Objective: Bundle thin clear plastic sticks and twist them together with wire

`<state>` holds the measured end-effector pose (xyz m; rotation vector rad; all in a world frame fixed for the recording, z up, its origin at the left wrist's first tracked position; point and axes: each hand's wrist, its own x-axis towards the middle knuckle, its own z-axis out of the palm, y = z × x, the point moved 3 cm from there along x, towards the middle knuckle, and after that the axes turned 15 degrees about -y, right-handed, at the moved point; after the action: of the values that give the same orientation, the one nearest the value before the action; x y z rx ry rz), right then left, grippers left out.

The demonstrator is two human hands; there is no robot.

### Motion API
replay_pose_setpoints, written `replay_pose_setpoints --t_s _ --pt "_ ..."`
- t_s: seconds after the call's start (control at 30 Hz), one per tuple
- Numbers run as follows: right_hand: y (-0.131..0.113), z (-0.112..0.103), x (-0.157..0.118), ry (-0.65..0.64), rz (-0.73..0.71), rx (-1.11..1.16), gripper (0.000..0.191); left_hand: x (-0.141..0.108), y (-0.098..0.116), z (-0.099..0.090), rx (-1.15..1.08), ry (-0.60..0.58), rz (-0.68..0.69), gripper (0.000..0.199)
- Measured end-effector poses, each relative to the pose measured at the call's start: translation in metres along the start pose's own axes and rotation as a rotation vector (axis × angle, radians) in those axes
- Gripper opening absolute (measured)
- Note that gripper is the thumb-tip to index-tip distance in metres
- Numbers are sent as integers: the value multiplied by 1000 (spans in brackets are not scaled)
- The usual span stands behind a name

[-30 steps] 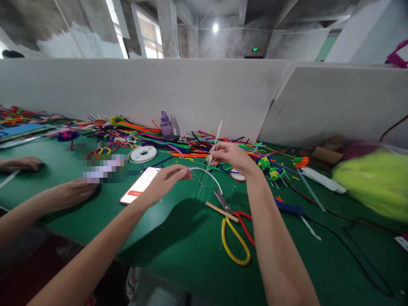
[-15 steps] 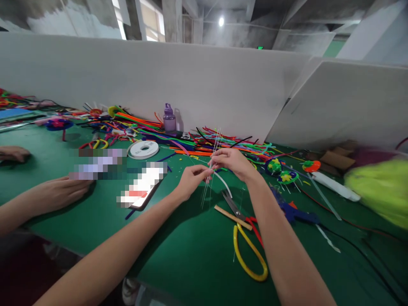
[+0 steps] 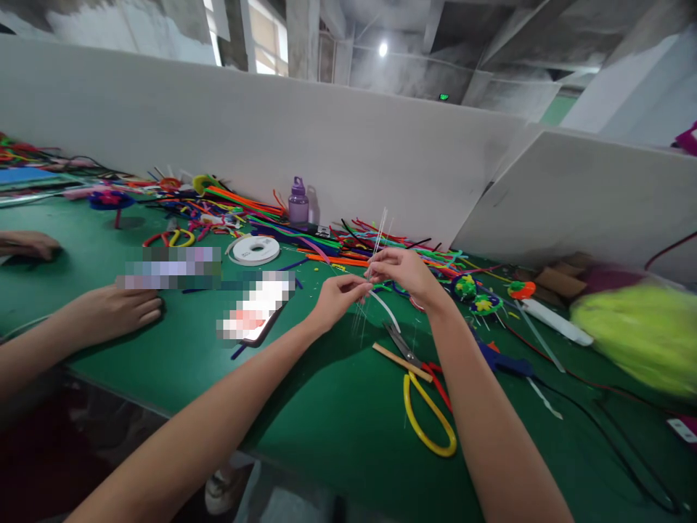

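My left hand [image 3: 337, 301] and my right hand [image 3: 406, 274] meet above the green table, fingertips pinched close together. Between them is a bundle of thin, pale wire-like strands [image 3: 380, 236], sticking up above the fingers and hanging below. A narrow white ribbon [image 3: 388, 308] curves down to the right from the left fingertips. Just below lie scissors [image 3: 404, 347] with one yellow and one red handle, blades pointing up-left. A flat wooden stick [image 3: 388, 356] crosses the scissors. Exactly how the ribbon meets the strands is hidden by my fingers.
A white ribbon spool [image 3: 268, 250] and a phone [image 3: 264, 312] lie left of my hands. Another person's hand [image 3: 117, 316] rests further left. Pipe cleaners [image 3: 245, 202] and a purple bottle [image 3: 298, 207] line the partition [image 3: 381, 152]. A blue glue gun [image 3: 504, 362] lies right.
The view has shifted slightly. My hands stay pinched together on the strands and ribbon, with my right fingers a little changed in position. The strands' upper ends lean somewhat differently.
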<state>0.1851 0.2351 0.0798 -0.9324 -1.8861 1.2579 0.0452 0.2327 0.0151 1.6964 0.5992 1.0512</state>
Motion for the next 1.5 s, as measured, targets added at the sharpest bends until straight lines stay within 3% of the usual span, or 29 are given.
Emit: replay_pose_setpoints --t_s 0.4,0.57,0.7,0.77,0.87,1.0,1.27,1.5 --pt "0 0 0 16 -19 -37 21 0 1 0 29 32 25 26" --pt "-4 -21 -7 186 -12 -13 26 5 -2 -14 -77 215 85 25" --pt "7 -33 -11 298 79 -30 21 10 -16 -28 -241 315 28 28" --pt "22 -28 -7 267 211 -108 14 12 -23 -32 -293 311 -6 29" --pt "53 -8 9 105 463 -267 14 13 -29 -35 -318 293 -32 28" --pt "82 13 35 -26 606 -390 20 14 -34 -40 -297 313 -41 29" --pt "90 23 64 -15 714 -673 28 13 -35 -48 -295 405 -21 28" --pt "87 37 65 -63 698 -553 26 12 -34 -48 -297 408 -25 30"
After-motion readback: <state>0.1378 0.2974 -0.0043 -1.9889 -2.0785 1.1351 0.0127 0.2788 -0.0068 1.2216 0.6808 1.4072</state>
